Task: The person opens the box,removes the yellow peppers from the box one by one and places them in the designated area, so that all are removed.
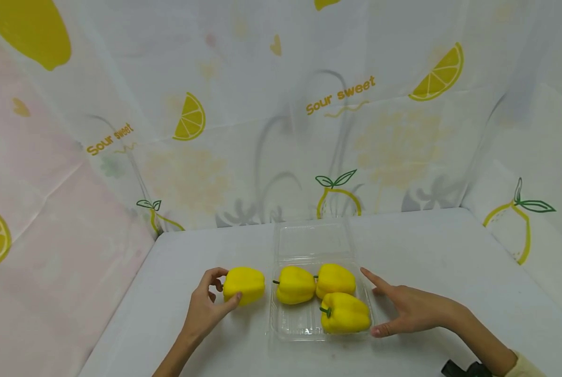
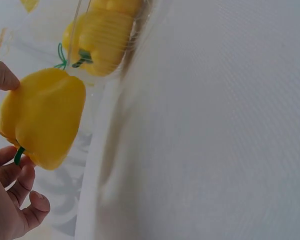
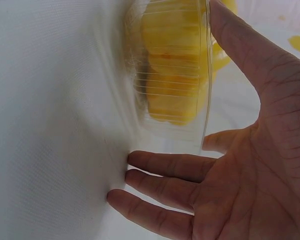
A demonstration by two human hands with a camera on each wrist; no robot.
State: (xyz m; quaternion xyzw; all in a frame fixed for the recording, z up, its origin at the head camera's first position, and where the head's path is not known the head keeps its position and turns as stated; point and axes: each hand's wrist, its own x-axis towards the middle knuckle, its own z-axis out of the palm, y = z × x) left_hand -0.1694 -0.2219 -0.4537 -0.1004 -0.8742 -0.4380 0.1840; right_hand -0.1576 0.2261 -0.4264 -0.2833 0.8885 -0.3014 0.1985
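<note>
The yellow pepper (image 1: 244,286) is between the worktop's (image 1: 427,246) left edge and the clear container (image 1: 290,322); we see the left hand (image 1: 206,306) pinching it between thumb and fingers. Inside, we count three peppers: one (image 1: 295,286) near the container's left edge, one (image 1: 336,280) toward its back right corner, one (image 1: 346,313) at its front right. So, we judge, three are in, one remains outside, and the lid (image 1: 314,238) is not yet closed. Beside the right edge, the right hand's (image 1: 410,309) fingers spread apart, holding nothing.
</note>
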